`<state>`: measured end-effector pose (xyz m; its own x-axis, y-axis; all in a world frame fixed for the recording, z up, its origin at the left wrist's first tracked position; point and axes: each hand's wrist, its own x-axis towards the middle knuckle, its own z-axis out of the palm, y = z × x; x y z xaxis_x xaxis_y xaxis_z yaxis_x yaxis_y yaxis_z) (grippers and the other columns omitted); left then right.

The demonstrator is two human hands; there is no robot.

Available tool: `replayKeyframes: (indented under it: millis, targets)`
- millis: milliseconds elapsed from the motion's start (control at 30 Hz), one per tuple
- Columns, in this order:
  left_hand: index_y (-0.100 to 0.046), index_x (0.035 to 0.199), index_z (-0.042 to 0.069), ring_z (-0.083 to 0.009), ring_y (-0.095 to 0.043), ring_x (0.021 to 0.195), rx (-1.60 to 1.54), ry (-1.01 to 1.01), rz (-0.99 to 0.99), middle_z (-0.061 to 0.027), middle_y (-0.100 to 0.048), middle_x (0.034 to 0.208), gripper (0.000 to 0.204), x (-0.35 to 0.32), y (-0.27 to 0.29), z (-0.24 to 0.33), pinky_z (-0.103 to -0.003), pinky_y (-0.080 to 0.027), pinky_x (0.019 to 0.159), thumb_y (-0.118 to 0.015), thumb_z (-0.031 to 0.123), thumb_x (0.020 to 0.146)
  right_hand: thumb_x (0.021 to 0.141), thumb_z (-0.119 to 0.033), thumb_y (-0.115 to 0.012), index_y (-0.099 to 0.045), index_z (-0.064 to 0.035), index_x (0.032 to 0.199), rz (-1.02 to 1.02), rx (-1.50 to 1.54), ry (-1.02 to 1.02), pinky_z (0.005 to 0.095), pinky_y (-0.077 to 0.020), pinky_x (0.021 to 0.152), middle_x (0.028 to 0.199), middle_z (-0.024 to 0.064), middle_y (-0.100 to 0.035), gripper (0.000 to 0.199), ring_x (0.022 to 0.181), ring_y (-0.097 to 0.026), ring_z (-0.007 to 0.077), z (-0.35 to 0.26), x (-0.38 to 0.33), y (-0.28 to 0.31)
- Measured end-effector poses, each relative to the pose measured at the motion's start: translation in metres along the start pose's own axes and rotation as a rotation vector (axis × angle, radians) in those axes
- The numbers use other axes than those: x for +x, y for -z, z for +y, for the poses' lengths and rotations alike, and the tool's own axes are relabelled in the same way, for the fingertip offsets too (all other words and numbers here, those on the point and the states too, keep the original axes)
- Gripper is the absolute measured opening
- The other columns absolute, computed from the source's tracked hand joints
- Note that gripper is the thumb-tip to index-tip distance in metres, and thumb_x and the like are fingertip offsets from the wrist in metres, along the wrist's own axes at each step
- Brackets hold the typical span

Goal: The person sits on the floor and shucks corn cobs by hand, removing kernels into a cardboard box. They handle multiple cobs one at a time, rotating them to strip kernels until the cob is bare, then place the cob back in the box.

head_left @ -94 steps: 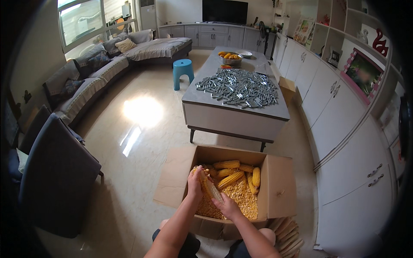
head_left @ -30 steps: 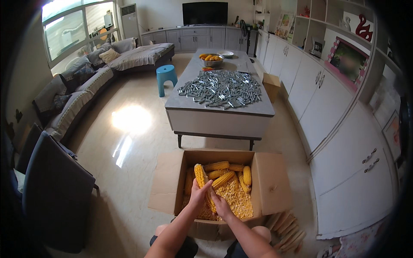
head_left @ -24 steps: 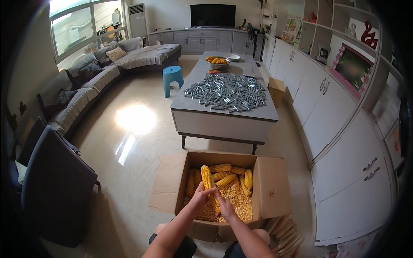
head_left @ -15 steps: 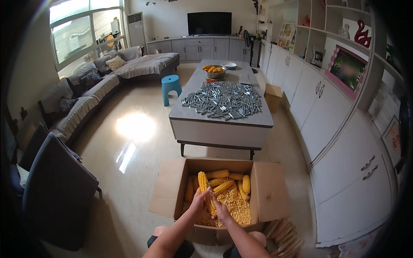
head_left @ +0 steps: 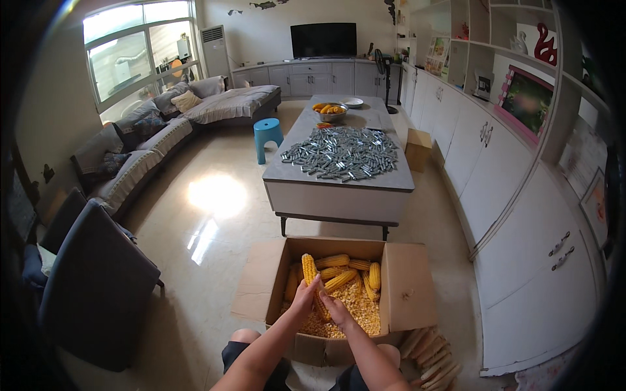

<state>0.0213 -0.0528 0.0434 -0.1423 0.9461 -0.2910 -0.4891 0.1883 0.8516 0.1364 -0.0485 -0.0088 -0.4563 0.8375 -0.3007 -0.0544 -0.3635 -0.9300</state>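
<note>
A yellow ear of corn point(head_left: 309, 266) is held tilted over an open cardboard box point(head_left: 409, 287). My left hand point(head_left: 304, 296) wraps round its middle. My right hand point(head_left: 336, 311) is pressed against its lower part from the right, with the fingers partly hidden. Loose corn kernels point(head_left: 362, 317) cover the near part of the box floor. Several more ears of corn point(head_left: 340, 280) lie toward the back of the box.
Bare cobs point(head_left: 430, 358) lie on the floor right of the box. Beyond it stands a long table point(head_left: 339, 195) with many small silvery cylinders point(head_left: 342, 153) and a metal bowl of corn point(head_left: 330, 114). A blue stool point(head_left: 267, 138), dark chair point(head_left: 98, 287) and white cabinets point(head_left: 521, 293) flank the area.
My right hand has shifted a little up along the ear of corn, and my left hand keeps its hold. The whole view has moved slightly.
</note>
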Motion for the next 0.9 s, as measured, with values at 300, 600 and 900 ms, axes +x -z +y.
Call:
replayKeyframes:
  millis: [300, 600, 900]
  targets:
    - [-0.041, 0.096, 0.006, -0.0079, -0.046, 0.07, 0.194, -0.312, 0.07, -0.0012, -0.048, 0.083, 0.027, -0.001, -0.011, -0.02, -0.024, -0.041, 0.059, -0.059, 0.023, 0.085, 0.091, -0.036, -0.032, -0.056, 0.0082, 0.096, 0.336, -0.521, 0.151, 0.0428, -0.0444, 0.071, 0.086, 0.0295, -0.058, 0.051, 0.087, -0.056, 0.0402, -0.018, -0.029, -0.01]
    - [-0.042, 0.095, 0.005, -0.0099, -0.048, 0.072, 0.182, -0.35, 0.114, -0.0031, -0.049, 0.083, 0.028, -0.004, -0.028, -0.009, -0.025, -0.042, 0.06, -0.059, 0.024, 0.085, 0.09, -0.052, -0.033, -0.058, 0.0082, 0.091, 0.329, -0.245, 0.089, 0.0355, -0.0431, 0.067, 0.079, 0.0182, -0.062, 0.065, 0.076, -0.058, 0.0287, -0.026, -0.028, 0.008]
    - [-0.044, 0.096, 0.007, -0.0091, -0.049, 0.067, 0.238, -0.36, 0.239, -0.0015, -0.049, 0.08, 0.026, -0.001, -0.019, -0.015, -0.025, -0.042, 0.056, -0.059, 0.026, 0.084, 0.091, -0.038, -0.039, -0.056, 0.0075, 0.097, 0.277, -0.372, 0.289, 0.0385, -0.044, 0.07, 0.086, 0.0235, -0.06, 0.049, 0.083, -0.058, 0.0353, -0.029, -0.04, -0.003]
